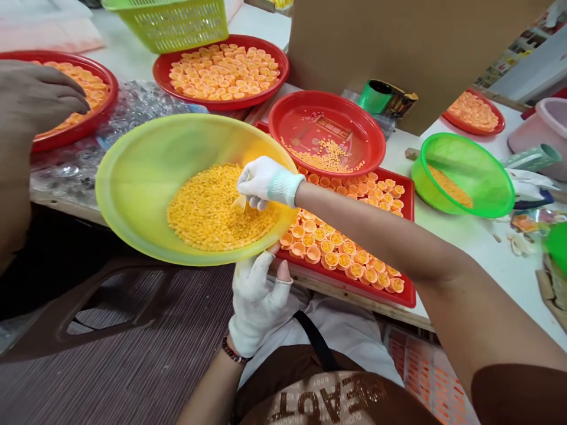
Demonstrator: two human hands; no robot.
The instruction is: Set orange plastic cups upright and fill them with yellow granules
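Note:
A big yellow-green plastic bowl (133,153) tilts toward me with a heap of small yellow beads (201,206) in it. My left hand (259,295), in a white glove with bare fingertips, holds the bowl from below at its near right rim. Inside the bowl, my gloved right hand (261,180) is closed around a small pale spoon (240,203), whose tip meets the beads. Under my right forearm lies a red rectangular tray (410,236) of small orange cups (312,254). Many of these cups hold yellow beads; others look bare inside.
A round red tray (328,112) with scattered beads overlaps the cup tray. Another red tray (221,106) of orange cups stands behind, beside a green basket (177,26). At right is a green bowl (465,153). Another person's hand (48,94) reaches over a red tray at left.

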